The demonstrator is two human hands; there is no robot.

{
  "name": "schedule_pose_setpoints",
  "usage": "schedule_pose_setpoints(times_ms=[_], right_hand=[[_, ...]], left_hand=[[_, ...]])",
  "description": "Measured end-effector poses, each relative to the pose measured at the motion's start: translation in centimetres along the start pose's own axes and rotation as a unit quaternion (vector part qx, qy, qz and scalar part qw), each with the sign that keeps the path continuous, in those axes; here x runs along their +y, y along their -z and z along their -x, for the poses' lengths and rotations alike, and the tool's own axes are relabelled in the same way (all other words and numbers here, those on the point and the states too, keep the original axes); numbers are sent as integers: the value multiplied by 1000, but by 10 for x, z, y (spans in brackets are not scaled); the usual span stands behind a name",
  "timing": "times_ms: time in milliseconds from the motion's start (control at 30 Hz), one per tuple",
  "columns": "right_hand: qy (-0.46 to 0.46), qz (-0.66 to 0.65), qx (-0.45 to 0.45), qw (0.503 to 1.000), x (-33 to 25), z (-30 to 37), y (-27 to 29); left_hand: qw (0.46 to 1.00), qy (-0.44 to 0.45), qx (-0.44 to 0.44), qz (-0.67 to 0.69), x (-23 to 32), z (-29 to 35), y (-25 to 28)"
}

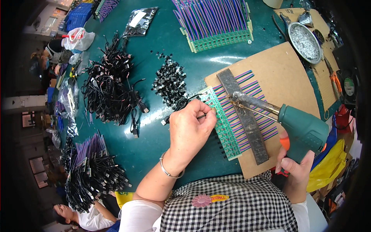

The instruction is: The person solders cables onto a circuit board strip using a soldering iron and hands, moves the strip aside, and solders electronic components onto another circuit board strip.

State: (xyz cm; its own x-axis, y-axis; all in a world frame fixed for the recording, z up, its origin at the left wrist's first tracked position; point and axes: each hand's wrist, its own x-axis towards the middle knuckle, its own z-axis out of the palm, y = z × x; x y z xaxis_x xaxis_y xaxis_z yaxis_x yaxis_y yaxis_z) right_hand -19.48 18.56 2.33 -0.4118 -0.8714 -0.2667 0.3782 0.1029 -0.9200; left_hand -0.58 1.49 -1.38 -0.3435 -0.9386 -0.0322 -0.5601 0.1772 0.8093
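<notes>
My left hand [191,125] pinches a thin black cable [201,115] at the left edge of a green circuit board strip [228,139]. My right hand [297,166] grips a green soldering gun [301,129] with an orange trigger. Its long barrel points left, and the tip is above the wires close to the board's upper part. Purple, red and green wires [268,133] run right from the board. Across them lies a dark flat bar [247,120]. Board, wires and bar rest partly on a brown sheet [293,77]. My fingers hide the cable's end.
Left on the green table are a heap of black USB cables [108,89] and a pile of small black connectors [169,79]. Wired boards [220,41] lie at the back. A metal bowl [319,58] and orange-handled pliers [334,82] lie right. Another person [91,220] sits lower left.
</notes>
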Motion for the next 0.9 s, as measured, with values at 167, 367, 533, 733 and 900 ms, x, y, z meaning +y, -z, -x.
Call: schedule_pose_setpoints(times_ms=[167, 367, 533, 733, 900], right_hand=[[15, 1, -21, 1000, 3, 0, 7], [20, -4, -12, 1000, 1, 1, 4], [29, 34, 18, 999, 3, 0, 1], [76, 40, 17, 996, 7, 2, 18], [93, 60, -12, 994, 11, -5, 13]], left_hand=[[1000, 19, -23, -2, 2, 0, 2], [999, 9, -34, -16, 4, 0, 8], [998, -4, -40, -57, 4, 7, 29], [993, 96, -47, 48, -20, 22, 84], [924, 3, 235, -302, -74, 13, 121]])
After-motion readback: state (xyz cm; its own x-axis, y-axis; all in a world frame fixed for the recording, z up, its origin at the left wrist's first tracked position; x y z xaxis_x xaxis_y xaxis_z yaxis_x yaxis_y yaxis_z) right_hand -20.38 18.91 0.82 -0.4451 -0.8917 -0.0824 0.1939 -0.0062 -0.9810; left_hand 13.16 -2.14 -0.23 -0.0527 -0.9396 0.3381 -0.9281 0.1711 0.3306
